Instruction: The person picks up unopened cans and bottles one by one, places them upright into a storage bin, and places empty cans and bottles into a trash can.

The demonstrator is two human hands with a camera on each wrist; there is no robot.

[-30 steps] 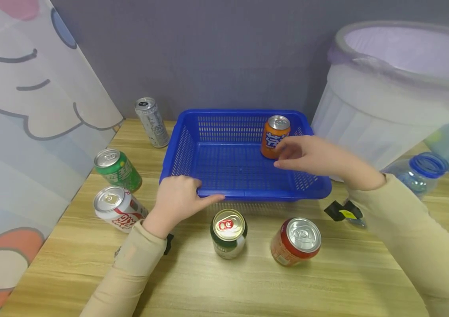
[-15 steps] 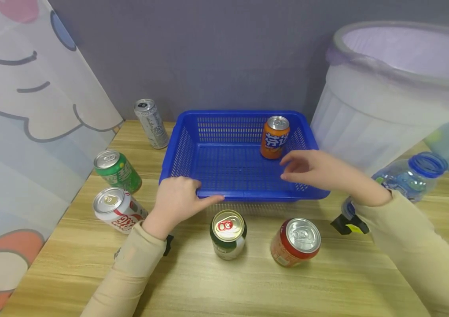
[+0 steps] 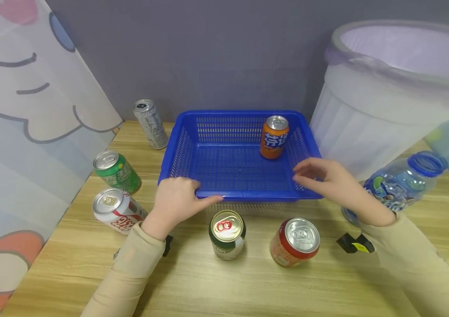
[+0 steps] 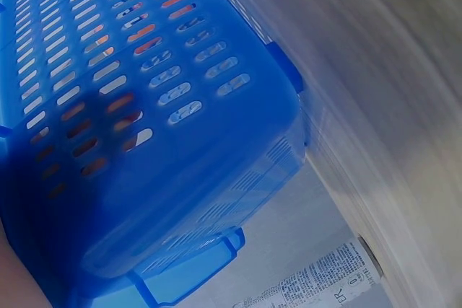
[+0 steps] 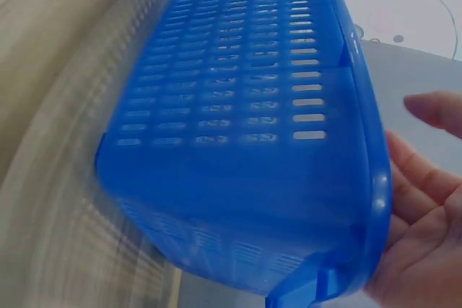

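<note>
A blue plastic basket (image 3: 240, 193) with slotted walls stands on the wooden table, and an orange soda can (image 3: 274, 137) is upright inside it at the back right. At the front left corner my left hand (image 3: 177, 200) grips the basket's rim, thumb lying along the front edge. My right hand (image 3: 327, 180) hovers over the front right corner with fingers loosely bent, nothing held between them; in the right wrist view it lies close against the basket rim (image 5: 375, 178). Nearest in front are a dark green can (image 3: 227, 235) and a red can (image 3: 295, 242).
To the left stand a green can (image 3: 117, 171), a white can (image 3: 119, 210) and a tall silver can (image 3: 151, 124). A white bin (image 3: 371, 101) with a liner rises at the right, near a clear bottle with a blue cap (image 3: 400, 185). A grey wall backs the table.
My right hand has moved away from the orange can, rightward and toward me, to the basket's front right corner. The left hand keeps its grip on the rim.
</note>
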